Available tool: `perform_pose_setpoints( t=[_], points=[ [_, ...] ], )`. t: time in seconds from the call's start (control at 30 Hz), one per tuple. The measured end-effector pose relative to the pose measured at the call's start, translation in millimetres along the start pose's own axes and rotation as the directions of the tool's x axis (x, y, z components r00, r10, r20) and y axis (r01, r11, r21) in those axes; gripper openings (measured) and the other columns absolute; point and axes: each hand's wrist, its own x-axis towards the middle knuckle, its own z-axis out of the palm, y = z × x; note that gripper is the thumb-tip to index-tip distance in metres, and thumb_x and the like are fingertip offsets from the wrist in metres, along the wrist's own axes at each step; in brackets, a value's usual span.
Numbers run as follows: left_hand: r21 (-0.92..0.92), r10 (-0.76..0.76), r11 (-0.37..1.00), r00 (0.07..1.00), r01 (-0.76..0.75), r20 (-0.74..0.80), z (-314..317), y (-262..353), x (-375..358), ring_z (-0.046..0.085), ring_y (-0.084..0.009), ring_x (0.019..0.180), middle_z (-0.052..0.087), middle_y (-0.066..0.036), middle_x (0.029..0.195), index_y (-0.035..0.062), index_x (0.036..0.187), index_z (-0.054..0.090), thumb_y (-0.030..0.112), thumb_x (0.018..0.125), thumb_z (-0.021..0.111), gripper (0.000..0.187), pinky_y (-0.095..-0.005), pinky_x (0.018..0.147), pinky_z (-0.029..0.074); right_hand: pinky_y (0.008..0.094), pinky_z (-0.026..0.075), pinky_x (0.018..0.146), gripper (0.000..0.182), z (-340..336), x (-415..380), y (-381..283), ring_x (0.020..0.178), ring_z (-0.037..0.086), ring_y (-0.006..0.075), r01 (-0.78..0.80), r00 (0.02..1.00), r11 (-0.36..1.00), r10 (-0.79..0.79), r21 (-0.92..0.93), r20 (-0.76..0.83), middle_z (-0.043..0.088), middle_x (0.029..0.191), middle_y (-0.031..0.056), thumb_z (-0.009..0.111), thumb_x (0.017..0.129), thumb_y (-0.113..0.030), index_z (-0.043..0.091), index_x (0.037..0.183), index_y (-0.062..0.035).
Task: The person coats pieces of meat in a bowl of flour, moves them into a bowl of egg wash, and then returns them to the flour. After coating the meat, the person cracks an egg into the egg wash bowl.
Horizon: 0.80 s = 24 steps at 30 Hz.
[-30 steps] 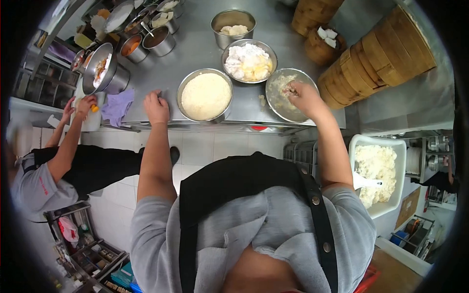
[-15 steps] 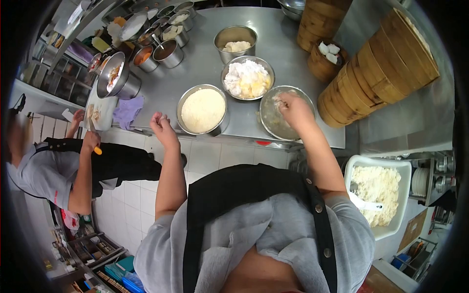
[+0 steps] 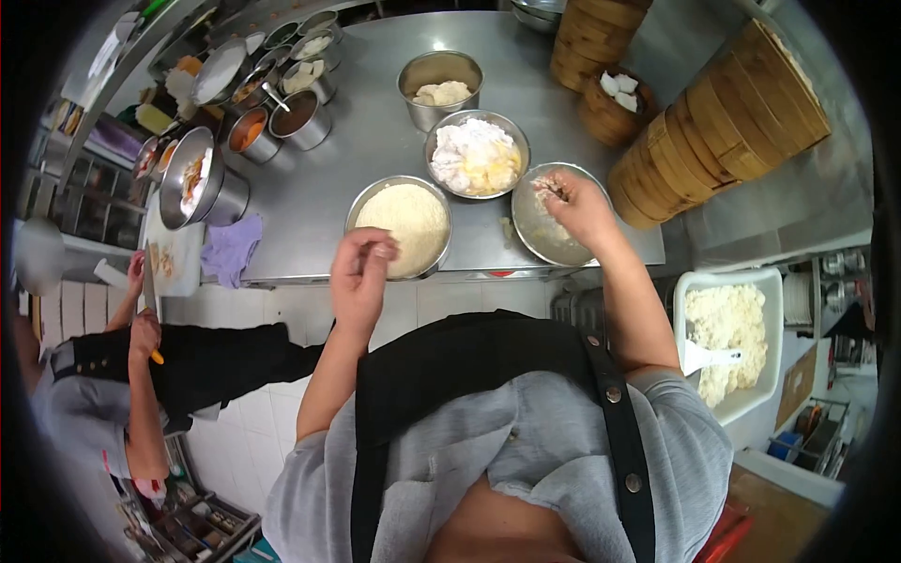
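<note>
My left hand [image 3: 361, 277] hangs over the near rim of a metal bowl of fine pale crumbs [image 3: 402, 220]. Its fingers are loosely curled, apart from the thumb, and I see nothing between them. My right hand [image 3: 582, 214] is above a metal bowl [image 3: 537, 239] holding something wet and cloudy. White bits cling to its bent, closed fingers; what they hold, if anything, is hidden. Between and behind these two bowls sits a metal bowl of white powder with a yellow patch [image 3: 476, 155]. Farther back, a deeper metal pot [image 3: 422, 111] contains a pale doughy lump [image 3: 441, 93].
Stacked bamboo steamers [image 3: 709, 131] rise at the right. Below them is a white tub [image 3: 774, 375] of pale crumbly mixture with a white scoop [image 3: 710, 357]. Metal pots [image 3: 300, 127] and a purple cloth [image 3: 230, 249] lie left. A co-worker holds a knife [image 3: 150, 281] by a cutting board [image 3: 178, 235].
My left hand has moved right and nearer, to the crumb bowl's edge. My right hand stays over its bowl. The view has shifted a little; the co-worker appears farther left and lower.
</note>
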Motion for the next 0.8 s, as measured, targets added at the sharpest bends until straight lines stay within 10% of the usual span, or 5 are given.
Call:
perform_pose_setpoints(
  t=[0.1, 0.3, 0.5, 0.6, 0.8],
  points=[
    [-0.282, -0.253, 0.896, 0.916, 0.343, 0.31, 1.5, 1.3, 8.5, 0.057, -0.0129, 0.082, 0.06, -0.007, 0.092, -0.0003, 0.104, 0.057, 0.007, 0.097, 0.048, 0.014, -0.0267, 0.079, 0.047, 0.0282, 0.047, 0.06, 0.017, -8.4, -16.4, 12.0, 0.065, 0.057, 0.0124, -0.16, 0.984, 0.97, 0.172, 0.184, -0.054, 0.062, 0.079, 0.0055, 0.056, 0.087, -0.009, 0.061, 0.1, 0.0001],
    [-0.112, -0.191, 0.969, 0.952, 0.222, 0.239, 6.6, -5.3, 31.9, 0.058, -0.0096, 0.087, 0.06, -0.003, 0.098, 0.0015, 0.108, 0.058, 0.01, 0.096, 0.053, 0.015, -0.0248, 0.08, 0.048, 0.0271, 0.043, 0.052, 0.015, -24.8, -69.9, 44.0, 0.057, 0.055, 0.0118, -0.348, 0.89, 0.864, 0.426, 0.363, -0.161, 0.059, 0.068, 0.0045, 0.057, 0.086, -0.013, 0.061, 0.092, 0.0005],
    [0.164, -0.006, 0.985, 0.948, -0.049, 0.32, 28.7, 2.1, 47.3, 0.056, -0.012, 0.089, 0.057, -0.004, 0.102, 0.0029, 0.107, 0.06, 0.002, 0.089, 0.059, 0.018, -0.0257, 0.079, 0.047, 0.0346, 0.047, 0.055, 0.029, -23.4, -83.0, 87.5, 0.059, 0.062, 0.0209, -0.51, 0.833, 0.845, 0.439, -0.161, -0.336, 0.063, 0.068, 0.0133, 0.062, 0.084, -0.026, 0.061, 0.083, 0.0032],
    [0.292, 0.072, 0.935, 0.912, -0.202, 0.403, 54.1, 8.6, 41.9, 0.057, -0.0163, 0.086, 0.058, -0.007, 0.096, 0.0026, 0.102, 0.062, 0.001, 0.085, 0.06, 0.017, -0.0268, 0.077, 0.047, 0.0386, 0.048, 0.057, 0.034, -19.1, -78.4, 112.1, 0.059, 0.062, 0.026, -0.537, 0.804, 0.803, 0.58, 0.259, -0.131, 0.063, 0.068, 0.0177, 0.061, 0.085, -0.029, 0.061, 0.086, 0.0049],
    [0.387, 0.301, 0.788, 0.847, -0.48, 0.438, 94.2, 59.8, 75.8, 0.061, -0.0267, 0.078, 0.061, -0.012, 0.09, 0.0027, 0.096, 0.064, 0.003, 0.084, 0.061, 0.013, -0.0332, 0.069, 0.05, 0.0382, 0.049, 0.065, 0.035, -36.6, -73.6, 104.5, 0.071, 0.065, 0.0266, -0.463, 0.872, 0.848, 0.385, -0.259, -0.302, 0.063, 0.074, 0.0207, 0.059, 0.085, -0.03, 0.062, 0.089, 0.0047]
  ],
)
